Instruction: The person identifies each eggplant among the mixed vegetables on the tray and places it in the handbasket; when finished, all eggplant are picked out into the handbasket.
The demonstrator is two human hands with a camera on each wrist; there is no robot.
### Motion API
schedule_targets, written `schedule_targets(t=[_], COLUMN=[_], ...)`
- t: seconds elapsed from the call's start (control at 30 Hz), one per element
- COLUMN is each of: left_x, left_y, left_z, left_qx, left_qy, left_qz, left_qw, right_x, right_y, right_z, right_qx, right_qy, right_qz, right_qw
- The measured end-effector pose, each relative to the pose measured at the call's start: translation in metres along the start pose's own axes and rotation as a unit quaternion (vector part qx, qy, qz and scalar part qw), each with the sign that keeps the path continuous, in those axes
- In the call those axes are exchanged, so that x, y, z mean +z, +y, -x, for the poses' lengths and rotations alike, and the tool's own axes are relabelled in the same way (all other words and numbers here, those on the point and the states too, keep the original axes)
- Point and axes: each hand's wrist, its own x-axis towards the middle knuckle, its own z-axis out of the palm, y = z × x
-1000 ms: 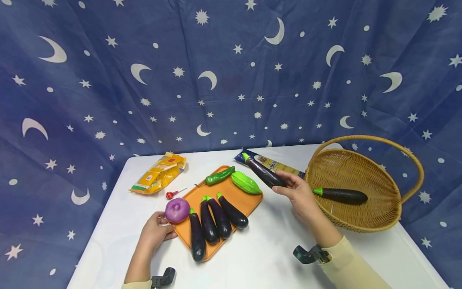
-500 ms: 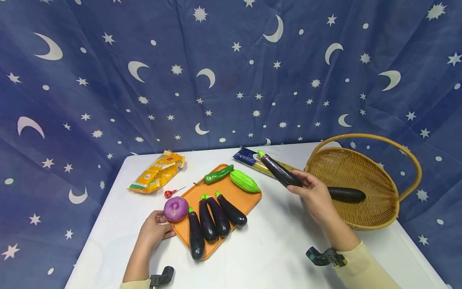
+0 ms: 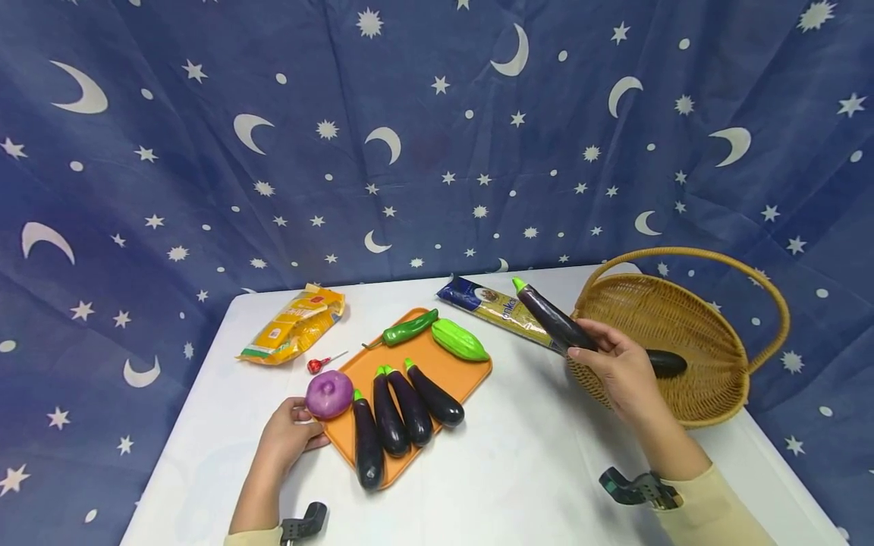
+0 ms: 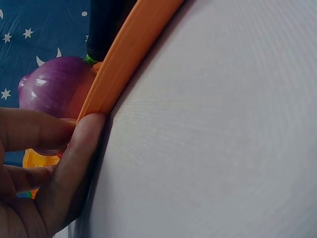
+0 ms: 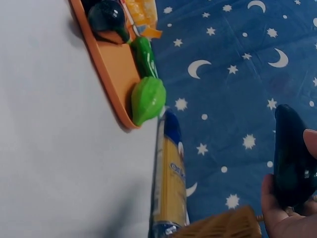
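Observation:
In the head view my right hand (image 3: 624, 371) grips a dark eggplant (image 3: 554, 318) by its thick end, its green stem pointing up and away to the left. The held eggplant overlaps the near-left side of the wicker basket (image 3: 717, 379). Inside the basket lies another eggplant (image 3: 669, 364), partly hidden by my hand. My left hand (image 3: 290, 431) pinches the left corner of an orange tray (image 3: 447, 371) between thumb and finger, as the left wrist view also shows. On the tray are a purple onion (image 3: 330, 394), several eggplants (image 3: 412, 406), a green pepper (image 3: 410, 329) and a bright green ridged vegetable (image 3: 460, 340).
A blue and yellow pasta packet (image 3: 498, 307) lies behind the tray, close to the basket. Toward the back left are an orange and yellow bag (image 3: 293, 326) and a red lollipop (image 3: 315, 365). A starry blue cloth (image 3: 423, 136) hangs behind the white table (image 3: 505, 470).
My right hand has carried the eggplant rightward, from over the pasta packet to the basket's side. My left hand has stayed at the tray corner. The whole view has shifted slightly.

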Motion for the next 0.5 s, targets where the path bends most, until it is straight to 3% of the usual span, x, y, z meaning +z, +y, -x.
schedule_targets(t=[0.5], left_x=[0.001], left_y=[0.001], left_z=[0.0], left_qx=[-0.006], left_qy=[0.012], left_qz=[-0.025], left_qw=[0.9996], right_x=[-0.045], right_y=[-0.004], right_z=[0.016], right_qx=[-0.01], right_qy=[0.011], right_qz=[-0.059], right_qw=[0.9981])
